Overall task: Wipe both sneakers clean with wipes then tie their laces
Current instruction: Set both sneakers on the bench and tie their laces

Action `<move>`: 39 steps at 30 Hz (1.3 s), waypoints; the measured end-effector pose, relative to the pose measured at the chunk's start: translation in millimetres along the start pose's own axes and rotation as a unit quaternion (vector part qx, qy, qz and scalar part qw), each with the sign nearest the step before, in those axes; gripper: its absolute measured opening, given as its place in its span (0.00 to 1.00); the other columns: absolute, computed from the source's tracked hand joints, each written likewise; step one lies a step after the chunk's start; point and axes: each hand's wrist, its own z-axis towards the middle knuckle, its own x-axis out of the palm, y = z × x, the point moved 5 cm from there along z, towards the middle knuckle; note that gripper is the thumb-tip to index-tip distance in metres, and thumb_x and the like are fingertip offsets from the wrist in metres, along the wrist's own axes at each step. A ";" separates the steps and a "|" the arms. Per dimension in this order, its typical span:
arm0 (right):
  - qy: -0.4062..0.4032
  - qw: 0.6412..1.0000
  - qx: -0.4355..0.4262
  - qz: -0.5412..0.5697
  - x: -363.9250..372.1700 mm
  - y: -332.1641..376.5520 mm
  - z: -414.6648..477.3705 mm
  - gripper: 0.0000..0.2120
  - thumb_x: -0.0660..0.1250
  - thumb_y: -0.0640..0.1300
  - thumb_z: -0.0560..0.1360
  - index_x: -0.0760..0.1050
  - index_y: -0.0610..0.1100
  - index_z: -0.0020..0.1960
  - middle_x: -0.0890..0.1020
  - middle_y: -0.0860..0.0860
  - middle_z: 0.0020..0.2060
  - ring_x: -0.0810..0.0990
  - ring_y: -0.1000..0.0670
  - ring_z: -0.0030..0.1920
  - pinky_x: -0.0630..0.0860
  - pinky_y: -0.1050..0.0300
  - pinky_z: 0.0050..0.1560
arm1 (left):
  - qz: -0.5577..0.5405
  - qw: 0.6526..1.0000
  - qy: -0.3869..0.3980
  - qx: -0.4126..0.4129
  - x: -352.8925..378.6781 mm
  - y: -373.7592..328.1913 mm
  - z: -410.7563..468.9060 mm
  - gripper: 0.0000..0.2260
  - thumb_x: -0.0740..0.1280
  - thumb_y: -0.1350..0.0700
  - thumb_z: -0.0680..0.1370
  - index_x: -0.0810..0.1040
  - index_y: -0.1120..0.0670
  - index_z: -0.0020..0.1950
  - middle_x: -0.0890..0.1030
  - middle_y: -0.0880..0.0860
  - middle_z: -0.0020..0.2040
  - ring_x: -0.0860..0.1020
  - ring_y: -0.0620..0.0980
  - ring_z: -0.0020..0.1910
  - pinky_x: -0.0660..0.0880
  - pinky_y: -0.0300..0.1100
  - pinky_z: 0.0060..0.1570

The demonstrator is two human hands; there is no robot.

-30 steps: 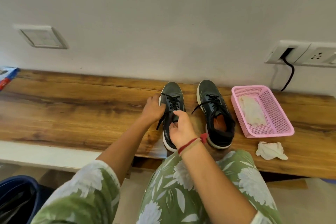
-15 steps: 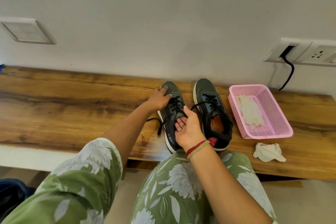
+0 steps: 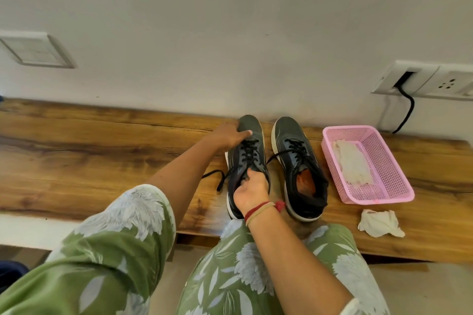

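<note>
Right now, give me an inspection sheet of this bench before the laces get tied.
Surface: wooden bench, set against a wall.
Job's things: left sneaker and right sneaker side by side, toes to the wall, laces untied; a lace end trails on the bench.
Clutter: pink basket holding a wipe; crumpled wipe beside it on the bench.
Hands: left hand holds the left sneaker's toe; right hand grips its opening, fingers curled.
Cables: black cable hanging from the wall socket.
Surroundings: switch plate on the wall.
</note>
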 end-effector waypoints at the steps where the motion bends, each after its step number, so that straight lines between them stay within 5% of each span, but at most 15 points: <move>1: -0.004 1.000 -0.003 -0.015 -2.0 -3.8 -0.5 0.16 0.58 0.35 0.80 0.69 0.36 0.67 0.73 0.40 0.65 0.71 0.44 0.64 0.65 0.53 0.65 | 0.019 1.000 0.007 -0.007 2.0 -3.9 -1.0 0.33 0.60 0.36 0.78 0.64 0.58 0.74 0.69 0.60 0.71 0.69 0.59 0.68 0.69 0.49 0.63; 5: 0.044 0.998 0.012 -0.036 -7.8 -14.2 -6.7 0.10 0.58 0.34 0.79 0.73 0.38 0.59 0.78 0.43 0.52 0.75 0.47 0.58 0.69 0.57 0.61 | 0.131 0.990 -0.018 -0.041 14.4 -17.1 -9.6 0.45 0.64 0.31 0.72 0.60 0.65 0.74 0.62 0.63 0.75 0.63 0.59 0.73 0.65 0.48 0.67; 9: 0.055 0.998 0.040 0.003 -8.3 -7.1 -7.5 0.08 0.56 0.34 0.80 0.74 0.39 0.47 0.77 0.45 0.40 0.76 0.50 0.41 0.74 0.62 0.39 | 0.117 0.988 -0.058 -0.082 25.0 -9.8 -2.1 0.45 0.74 0.44 0.71 0.55 0.67 0.75 0.64 0.63 0.73 0.65 0.58 0.72 0.68 0.46 0.65; 13: 0.030 0.998 0.045 0.024 -11.2 -6.5 -2.4 0.07 0.57 0.34 0.77 0.74 0.38 0.47 0.77 0.43 0.40 0.76 0.47 0.40 0.73 0.57 0.48 | 0.108 0.990 -0.065 -0.062 20.4 -18.6 -0.9 0.33 0.76 0.48 0.69 0.69 0.62 0.67 0.74 0.57 0.65 0.74 0.54 0.64 0.73 0.42 0.54; 19: 0.049 0.998 0.034 0.020 -10.5 -4.4 -6.8 0.09 0.57 0.31 0.74 0.75 0.39 0.45 0.79 0.46 0.35 0.76 0.48 0.38 0.73 0.61 0.39 | 0.053 0.995 -0.029 -0.080 13.1 -14.4 -1.8 0.37 0.77 0.45 0.68 0.67 0.60 0.69 0.73 0.57 0.66 0.72 0.55 0.65 0.72 0.44 0.58; 26: 0.085 0.995 0.029 0.051 6.4 -7.0 -4.8 0.10 0.66 0.36 0.72 0.78 0.40 0.53 0.82 0.46 0.41 0.78 0.47 0.43 0.74 0.58 0.46 | 0.011 0.995 0.047 -0.092 4.5 -20.8 -0.4 0.33 0.78 0.51 0.68 0.69 0.60 0.68 0.75 0.58 0.65 0.76 0.58 0.60 0.78 0.50 0.55; 29: 0.074 0.995 0.040 0.053 -1.2 -8.6 -8.7 0.02 0.67 0.39 0.75 0.78 0.42 0.47 0.82 0.49 0.29 0.78 0.52 0.34 0.75 0.63 0.32 | 0.019 0.995 0.050 -0.085 6.1 -23.9 0.5 0.34 0.78 0.52 0.68 0.68 0.61 0.69 0.74 0.58 0.66 0.75 0.58 0.62 0.77 0.51 0.58; 32: 0.054 0.997 0.042 0.032 -7.0 -7.3 -10.3 0.05 0.67 0.40 0.76 0.75 0.42 0.41 0.77 0.51 0.23 0.74 0.55 0.26 0.70 0.67 0.21 | -0.008 0.994 0.062 -0.087 8.5 -19.8 -0.4 0.34 0.78 0.53 0.69 0.67 0.60 0.69 0.73 0.59 0.66 0.75 0.59 0.61 0.77 0.52 0.57; 36: 0.062 0.997 0.046 0.006 -7.7 -12.3 -10.9 0.04 0.67 0.40 0.76 0.76 0.41 0.43 0.76 0.50 0.27 0.72 0.54 0.28 0.73 0.65 0.26 | -0.071 0.990 0.079 -0.096 6.5 -10.5 -5.9 0.34 0.77 0.56 0.70 0.64 0.58 0.71 0.72 0.58 0.66 0.74 0.59 0.62 0.78 0.50 0.50; 39: 0.073 0.996 0.044 -0.005 -5.9 -16.3 -9.1 0.06 0.66 0.42 0.77 0.76 0.40 0.52 0.76 0.48 0.33 0.74 0.53 0.33 0.75 0.64 0.33 | -0.120 0.984 0.088 -0.103 6.0 -1.1 -4.4 0.33 0.76 0.57 0.71 0.65 0.58 0.71 0.72 0.58 0.67 0.73 0.60 0.63 0.76 0.54 0.58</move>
